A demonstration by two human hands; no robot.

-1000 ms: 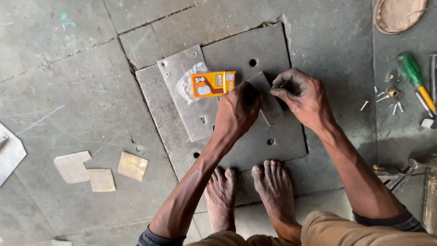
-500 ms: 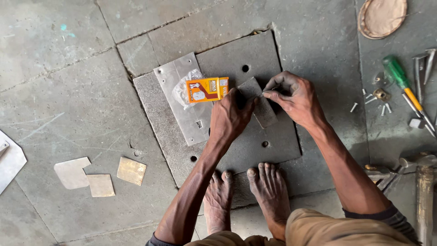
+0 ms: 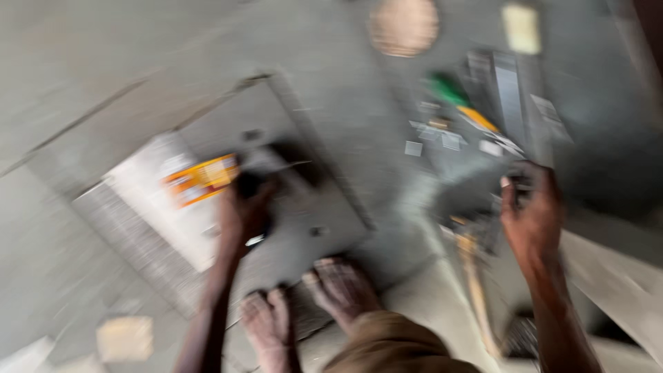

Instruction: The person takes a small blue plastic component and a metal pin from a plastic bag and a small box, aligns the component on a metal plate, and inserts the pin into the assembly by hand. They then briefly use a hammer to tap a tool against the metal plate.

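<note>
Head view: blurred frame, hands well apart over grey metal plate (image 3: 304, 228).
Left hand (image 3: 245, 207) rests on plate beside orange packet (image 3: 202, 179); right hand (image 3: 532, 214) right of plate among tools; grip states indiscernible.

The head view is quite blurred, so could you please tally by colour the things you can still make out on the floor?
Orange-yellow packet: 1
Green-and-orange tool handle: 1
Grey metal plate: 1
Round tan disc: 1
Pale square pieces: 1 clear; others too blurred
Total: 5

Heavy motion blur across whole frame; soft, even daylight, no glare, shadows faint, edges smeared.
</note>
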